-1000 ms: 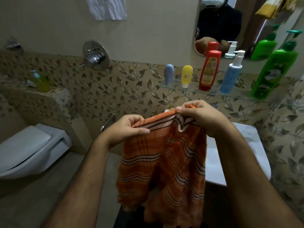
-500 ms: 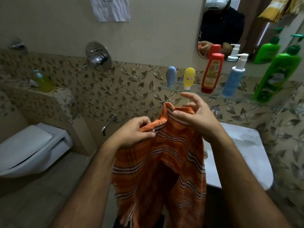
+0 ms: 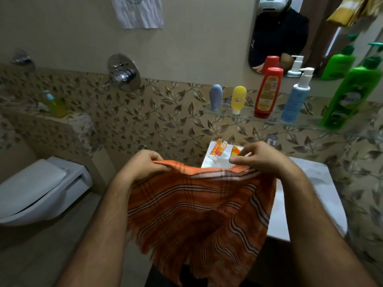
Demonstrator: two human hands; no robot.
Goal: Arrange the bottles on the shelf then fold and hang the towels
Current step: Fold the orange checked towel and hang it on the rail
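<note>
An orange striped towel [image 3: 196, 212] hangs in front of me, spread wide along its top edge. My left hand [image 3: 143, 166] grips the top left corner. My right hand [image 3: 257, 158] pinches the top right edge between thumb and fingers. On the glass shelf [image 3: 350, 132] stand a grey-blue tube [image 3: 215, 96], a yellow tube [image 3: 238, 99], a red bottle [image 3: 268, 92], a blue pump bottle [image 3: 296, 98] and a green bottle [image 3: 350, 94]. The towel's lower part drops out of view.
A white sink [image 3: 315, 183] sits under the shelf, with small orange packets [image 3: 219, 150] on its back left corner. A toilet [image 3: 39, 187] is at the left. A yellow bottle [image 3: 56, 104] stands on the left ledge. A white cloth [image 3: 138, 11] and a yellow towel [image 3: 348, 11] hang high up.
My hands have moved apart and lower, stretching the towel's top edge wide. My right hand went from loosely touching the bunched cloth to pinching its right edge.
</note>
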